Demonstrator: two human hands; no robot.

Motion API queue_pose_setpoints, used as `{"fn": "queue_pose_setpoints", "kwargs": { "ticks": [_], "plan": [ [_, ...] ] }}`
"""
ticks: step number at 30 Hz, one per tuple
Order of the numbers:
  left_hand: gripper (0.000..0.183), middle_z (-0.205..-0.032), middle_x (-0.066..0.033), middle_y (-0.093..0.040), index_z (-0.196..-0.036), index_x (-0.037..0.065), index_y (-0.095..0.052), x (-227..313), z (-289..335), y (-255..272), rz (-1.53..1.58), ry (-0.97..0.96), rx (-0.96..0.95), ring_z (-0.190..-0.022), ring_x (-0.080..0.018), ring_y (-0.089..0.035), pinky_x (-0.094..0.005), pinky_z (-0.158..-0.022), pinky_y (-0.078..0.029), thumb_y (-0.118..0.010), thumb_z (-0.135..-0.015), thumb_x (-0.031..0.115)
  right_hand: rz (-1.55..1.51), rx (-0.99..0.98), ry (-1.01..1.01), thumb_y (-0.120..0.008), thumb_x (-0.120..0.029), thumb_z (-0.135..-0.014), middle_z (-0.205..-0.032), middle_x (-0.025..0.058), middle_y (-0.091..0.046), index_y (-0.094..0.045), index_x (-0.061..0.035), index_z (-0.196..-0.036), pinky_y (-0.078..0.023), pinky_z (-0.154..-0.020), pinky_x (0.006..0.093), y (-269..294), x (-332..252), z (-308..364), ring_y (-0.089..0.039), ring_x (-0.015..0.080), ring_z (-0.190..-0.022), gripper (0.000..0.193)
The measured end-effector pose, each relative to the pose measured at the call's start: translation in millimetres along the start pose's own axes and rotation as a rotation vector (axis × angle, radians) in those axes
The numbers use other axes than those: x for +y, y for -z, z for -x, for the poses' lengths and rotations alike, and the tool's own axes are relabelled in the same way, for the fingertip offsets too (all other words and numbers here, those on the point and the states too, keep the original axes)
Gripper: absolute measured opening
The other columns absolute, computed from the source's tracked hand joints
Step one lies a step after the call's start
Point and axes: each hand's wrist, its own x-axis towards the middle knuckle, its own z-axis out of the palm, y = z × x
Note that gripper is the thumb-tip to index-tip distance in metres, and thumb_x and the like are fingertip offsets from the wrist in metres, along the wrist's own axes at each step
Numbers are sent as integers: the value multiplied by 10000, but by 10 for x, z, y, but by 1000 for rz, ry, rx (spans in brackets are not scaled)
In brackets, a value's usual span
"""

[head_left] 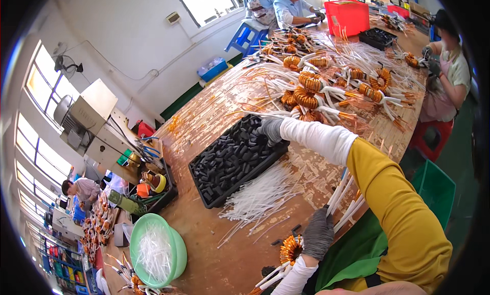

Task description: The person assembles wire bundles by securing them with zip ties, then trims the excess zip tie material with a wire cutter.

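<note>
While the left hand's fingers [317,233] close around a copper-wound coil [291,249] with white sleeved leads at the near edge of the table [214,264], the right hand [270,129] reaches far into the black tray [232,162] of dark cores; whether its fingers hold one I cannot tell. Judging by the heap of finished coils [326,86] farther off, much is done, yet the tray is still nearly full and loose white tubes [260,195] remain. The held coil is half hidden by the glove.
</note>
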Motion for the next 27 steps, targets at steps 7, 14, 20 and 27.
{"fn": "queue_pose_setpoints", "kwargs": {
  "ticks": [7, 14, 20, 27],
  "plan": [
    [220, -889, -221, -589, -1017, 3, -567, -28, 11, 15, 32, -31, 21, -818, -380, -581, -426, -706, -473, -519, -846, 131, -182, 233, -25, -689, -415, -679, -1117, 175, -524, -475, -141, -1258, -429, -864, 414, -182, -165, 150, -518, 344, -1056, 675],
    [248, -904, -223, -578, -1075, 4, -545, -13, 18, -27, 32, -48, -33, -828, -376, -578, -423, -712, -471, -508, -852, 106, -143, 553, -19, -546, -523, -793, -984, 158, -575, -539, -47, -1102, -445, -819, 396, -511, -254, 116, -561, 307, -937, 568],
    [270, -920, -228, -575, -1101, 3, -535, 12, 38, 22, 21, -9, -53, -829, -376, -576, -424, -717, -469, -502, -864, 128, -116, 611, 36, -529, -437, -835, -962, 146, -586, -582, -49, -954, -453, -803, 396, -506, -369, 31, -585, 295, -879, 410],
    [310, -952, -232, -575, -1143, -4, -507, -122, 90, -109, 101, -35, 16, -847, -374, -582, -417, -711, -470, -500, -873, 147, 27, 809, 316, -476, -208, -834, -695, 114, -504, -515, -84, -738, -444, -666, 352, -646, -180, -330, -538, 267, -698, 162]
  ]
}}
